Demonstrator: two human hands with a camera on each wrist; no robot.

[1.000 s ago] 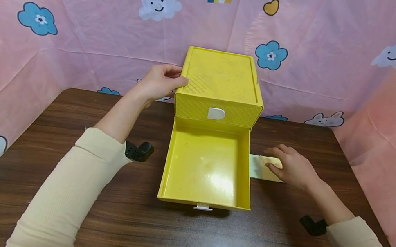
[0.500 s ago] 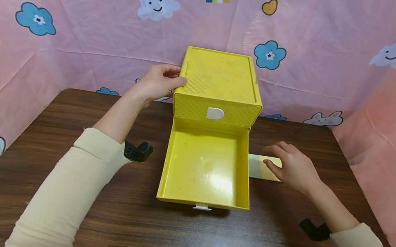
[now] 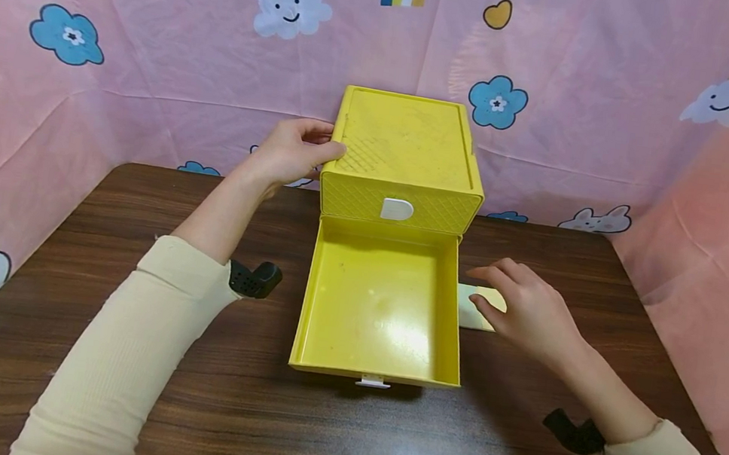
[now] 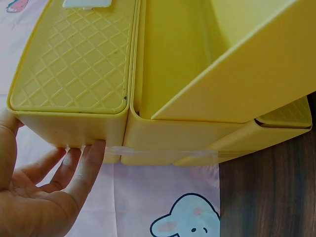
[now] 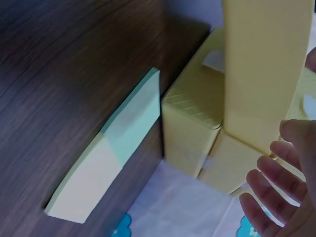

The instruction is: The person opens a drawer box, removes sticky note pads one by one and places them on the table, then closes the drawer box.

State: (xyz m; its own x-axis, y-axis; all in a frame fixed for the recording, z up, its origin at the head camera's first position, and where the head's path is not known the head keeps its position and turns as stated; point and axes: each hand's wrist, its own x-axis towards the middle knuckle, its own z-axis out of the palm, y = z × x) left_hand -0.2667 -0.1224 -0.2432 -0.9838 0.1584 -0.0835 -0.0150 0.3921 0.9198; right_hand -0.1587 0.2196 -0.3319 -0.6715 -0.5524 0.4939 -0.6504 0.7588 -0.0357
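Note:
A yellow plastic drawer cabinet (image 3: 409, 138) stands at the back of the table. Its middle drawer (image 3: 383, 298) is pulled far out, with bare yellow inside. My left hand (image 3: 291, 154) holds the cabinet's upper left edge, thumb on the top and fingers against the side wall (image 4: 74, 131). On the other side, my right hand (image 3: 534, 313) hovers with loosely bent fingers and holds nothing. Under its fingertips, beside the drawer, lies a flat pad of sticky notes (image 3: 473, 309), part pale green and part pale yellow. The right wrist view shows the pad (image 5: 118, 143) flat on the wood.
The dark wooden table (image 3: 213, 406) carries the cabinet. A pink printed cloth (image 3: 185, 23) hangs behind and at both sides. Below the pulled-out drawer sits a lower drawer (image 5: 195, 98) with its front closed. The open drawer's white handle (image 3: 373, 383) faces me.
My right hand has shifted left toward the drawer, over the sticky notes, and covers more of the pad's right part. The left hand and cabinet have stayed in place.

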